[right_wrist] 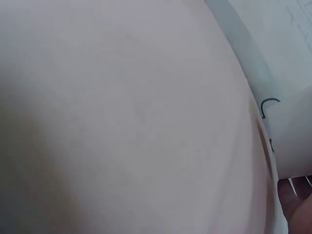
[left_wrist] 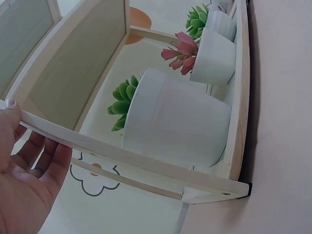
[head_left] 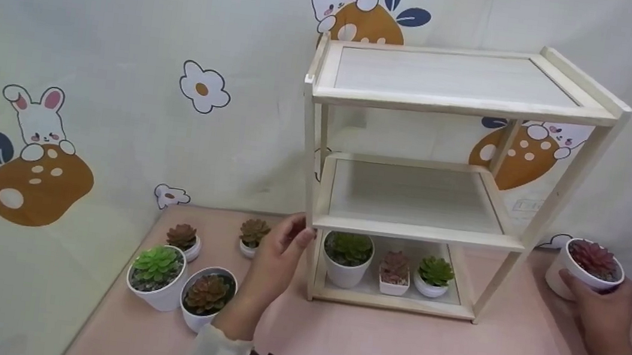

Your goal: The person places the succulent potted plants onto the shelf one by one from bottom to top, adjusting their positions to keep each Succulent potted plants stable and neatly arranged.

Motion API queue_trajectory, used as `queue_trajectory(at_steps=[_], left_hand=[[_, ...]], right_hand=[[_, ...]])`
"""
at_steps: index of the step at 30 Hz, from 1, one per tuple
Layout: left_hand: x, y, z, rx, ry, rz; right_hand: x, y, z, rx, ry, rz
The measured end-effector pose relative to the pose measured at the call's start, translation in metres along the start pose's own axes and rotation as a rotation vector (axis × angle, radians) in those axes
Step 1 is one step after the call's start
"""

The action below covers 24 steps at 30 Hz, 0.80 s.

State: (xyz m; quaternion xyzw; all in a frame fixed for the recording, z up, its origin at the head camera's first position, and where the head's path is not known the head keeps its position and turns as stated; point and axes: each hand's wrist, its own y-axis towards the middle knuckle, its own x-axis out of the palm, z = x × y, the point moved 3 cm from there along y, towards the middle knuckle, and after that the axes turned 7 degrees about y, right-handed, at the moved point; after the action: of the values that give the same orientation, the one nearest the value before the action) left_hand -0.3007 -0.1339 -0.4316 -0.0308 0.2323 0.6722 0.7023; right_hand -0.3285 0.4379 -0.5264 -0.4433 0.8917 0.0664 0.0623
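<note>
Head: right hand [head_left: 604,306] has fingers curled on white round pot with dark-red succulent [head_left: 587,268], wall-held, presumably sparing leaves. Left hand [head_left: 279,257] pinches pale wooden three-tier shelf [head_left: 418,233], probably steadying it. Left wrist: white pot with green succulent [left_wrist: 180,119], right of fingers. Right wrist: grip unclear.

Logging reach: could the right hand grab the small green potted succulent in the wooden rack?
Probably not: that hand holds a red succulent in a white pot, though the rack's front looks open.
</note>
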Motion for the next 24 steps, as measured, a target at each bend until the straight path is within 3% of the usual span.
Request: queue_trajectory(at_steps=[6, 15, 18, 24], left_hand=[[0.0, -0.001, 0.0, -0.011, 0.016, 0.004], [0.0, 0.0, -0.001, -0.013, 0.019, 0.009], [0.0, 0.001, -0.002, -0.009, 0.022, 0.013], [0.001, 0.001, -0.002, -0.015, 0.009, 0.004]], right_hand=[[0.001, -0.015, -0.007, 0.039, -0.007, -0.032], [0.003, -0.036, -0.025, -0.062, 0.064, -0.12], [0.004, -0.043, -0.031, -0.112, 0.03, -0.147], [0.005, -0.061, -0.043, -0.16, 0.113, -0.208]])
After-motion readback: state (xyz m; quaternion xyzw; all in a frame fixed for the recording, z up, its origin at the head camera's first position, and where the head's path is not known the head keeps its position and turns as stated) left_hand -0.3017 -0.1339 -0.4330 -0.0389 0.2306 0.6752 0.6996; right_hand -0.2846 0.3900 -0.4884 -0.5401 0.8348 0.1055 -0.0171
